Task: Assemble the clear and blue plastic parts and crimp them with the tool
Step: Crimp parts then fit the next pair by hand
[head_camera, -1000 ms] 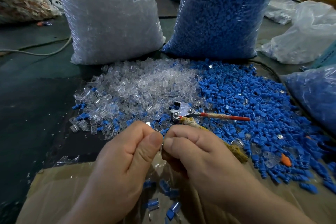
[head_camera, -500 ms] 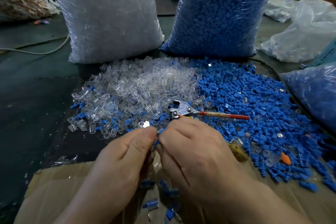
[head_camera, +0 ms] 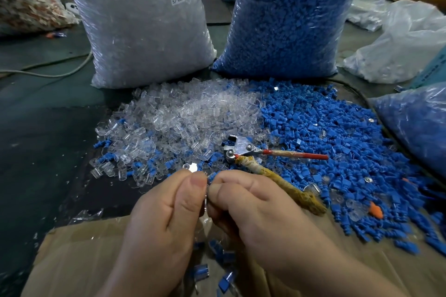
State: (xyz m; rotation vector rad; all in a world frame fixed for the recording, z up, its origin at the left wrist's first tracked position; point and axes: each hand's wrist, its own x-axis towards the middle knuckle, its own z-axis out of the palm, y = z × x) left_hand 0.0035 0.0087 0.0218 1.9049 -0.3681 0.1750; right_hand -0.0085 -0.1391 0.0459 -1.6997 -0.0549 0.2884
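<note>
My left hand and my right hand meet fingertip to fingertip at the bottom centre. Between them they pinch a small plastic part; it is mostly hidden, with a sliver of clear and blue showing. A heap of loose clear parts lies ahead on the left, and a heap of blue parts on the right. The crimping tool lies just beyond my right hand, with one red handle and one cloth-wrapped handle.
A big bag of clear parts and a big bag of blue parts stand behind the heaps. Another blue-filled bag sits at the right. Under my hands a cardboard box holds several blue-and-clear pieces.
Both hands stayed together over the box, shifting slightly forward and back. The cloth-wrapped handle, partly covered half a second ago, shows again beside my right hand.
</note>
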